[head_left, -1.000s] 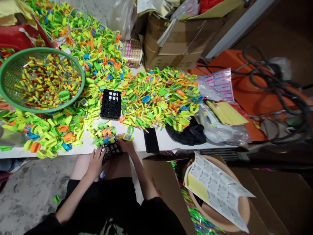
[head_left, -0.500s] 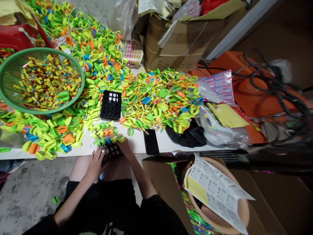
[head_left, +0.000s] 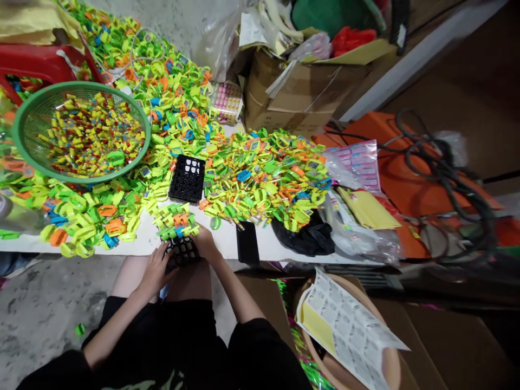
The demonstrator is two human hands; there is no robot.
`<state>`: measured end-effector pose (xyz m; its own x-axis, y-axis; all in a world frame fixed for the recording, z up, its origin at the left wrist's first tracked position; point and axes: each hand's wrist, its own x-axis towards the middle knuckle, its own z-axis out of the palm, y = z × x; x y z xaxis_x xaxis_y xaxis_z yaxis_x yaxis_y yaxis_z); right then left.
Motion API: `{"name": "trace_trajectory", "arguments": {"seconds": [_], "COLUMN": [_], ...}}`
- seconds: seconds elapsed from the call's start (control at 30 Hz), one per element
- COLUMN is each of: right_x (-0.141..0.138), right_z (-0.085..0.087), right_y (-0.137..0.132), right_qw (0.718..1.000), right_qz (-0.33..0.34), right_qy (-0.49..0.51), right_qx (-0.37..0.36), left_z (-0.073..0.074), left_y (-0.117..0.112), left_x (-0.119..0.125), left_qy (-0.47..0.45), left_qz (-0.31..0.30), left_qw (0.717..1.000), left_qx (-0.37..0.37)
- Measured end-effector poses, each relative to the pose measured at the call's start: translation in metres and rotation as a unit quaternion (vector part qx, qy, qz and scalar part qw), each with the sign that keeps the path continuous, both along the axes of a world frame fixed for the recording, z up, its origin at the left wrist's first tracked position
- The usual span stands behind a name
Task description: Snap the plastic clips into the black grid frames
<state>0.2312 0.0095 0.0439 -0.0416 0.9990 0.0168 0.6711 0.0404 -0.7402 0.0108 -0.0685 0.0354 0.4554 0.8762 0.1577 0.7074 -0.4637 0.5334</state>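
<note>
A black grid tray (head_left: 183, 252) rests over my lap at the table's front edge, its far end lined with rows of yellow, green, orange and blue toy watches (head_left: 179, 219). My left hand (head_left: 155, 269) grips the tray's near left side, fingers over its edge. At the tray's right side is my right hand (head_left: 206, 245), its fingers curled in by the end of the watch rows; its fingertips are mostly hidden. Just beyond stands a stack of black grid trays (head_left: 187, 181). Loose toy watches (head_left: 268, 173) are heaped around it.
A green basket (head_left: 22, 135) of small yellow-and-red pieces stands left. A black phone (head_left: 247, 242) lies right of my hands, near a black plastic bag (head_left: 304, 235). Behind is a cardboard box (head_left: 300, 97). Below right, a printed sheet (head_left: 345, 325) lies across a round tub (head_left: 392, 363).
The view has shifted slightly. My right hand has moved down along the tray's right side, and the yellow watch at its fingertips no longer shows clearly. My left hand stays on the tray.
</note>
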Motion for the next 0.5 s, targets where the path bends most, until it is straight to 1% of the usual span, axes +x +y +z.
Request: {"name": "trace_trajectory", "arguments": {"seconds": [0.07,0.13,0.2,0.27,0.33,0.4,0.5], "right_x": [0.002,0.006,0.009,0.012,0.013,0.014,0.014], "right_z": [0.0,-0.001,-0.003,-0.004,-0.005,-0.006,-0.007], "right_y": [-0.002,-0.002,-0.002,-0.001,0.0,0.0,-0.001], "right_qw": [1.0,0.999,0.998,0.997,0.995,0.993,0.989], "right_qz": [0.02,0.043,0.063,0.075,0.084,0.087,0.084], "right_qy": [-0.006,-0.006,-0.011,-0.026,-0.05,-0.079,-0.114], "right_qx": [0.011,0.016,0.011,0.005,-0.002,-0.012,-0.03], "left_z": [0.007,0.013,0.013,0.008,0.0,-0.007,-0.012], "left_y": [0.001,0.004,0.009,0.017,0.027,0.038,0.049], "left_x": [0.002,0.003,0.002,0.002,0.002,0.003,0.007], "left_qy": [-0.059,-0.116,-0.155,-0.165,-0.141,-0.108,-0.091], "left_qz": [0.045,0.114,0.183,0.222,0.218,0.197,0.195], "left_qw": [0.997,0.986,0.97,0.961,0.965,0.973,0.974], "left_qx": [-0.009,-0.02,-0.026,-0.027,-0.037,-0.053,-0.067]}}
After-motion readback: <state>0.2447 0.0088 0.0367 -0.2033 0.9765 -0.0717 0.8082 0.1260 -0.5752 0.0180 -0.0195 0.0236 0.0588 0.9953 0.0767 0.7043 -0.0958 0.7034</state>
